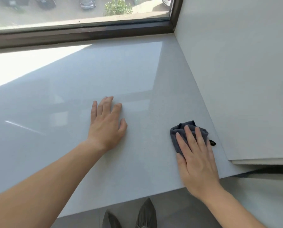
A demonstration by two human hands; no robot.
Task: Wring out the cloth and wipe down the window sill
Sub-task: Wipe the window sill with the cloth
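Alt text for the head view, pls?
The right hand presses a bunched dark grey cloth flat against a glossy pale grey window sill, near the white side wall. The left hand rests flat on the sill, apart from the cloth. A dark brown window frame runs along the back.

One wide-angle camera, worn on the head, looks forward and steeply down over the window sill from close range (straight lines bow near the edges). Beyond the fingers it takes in the window frame and the street outside; behind the fingers, nearest the lens, are both forearms and the shoes.
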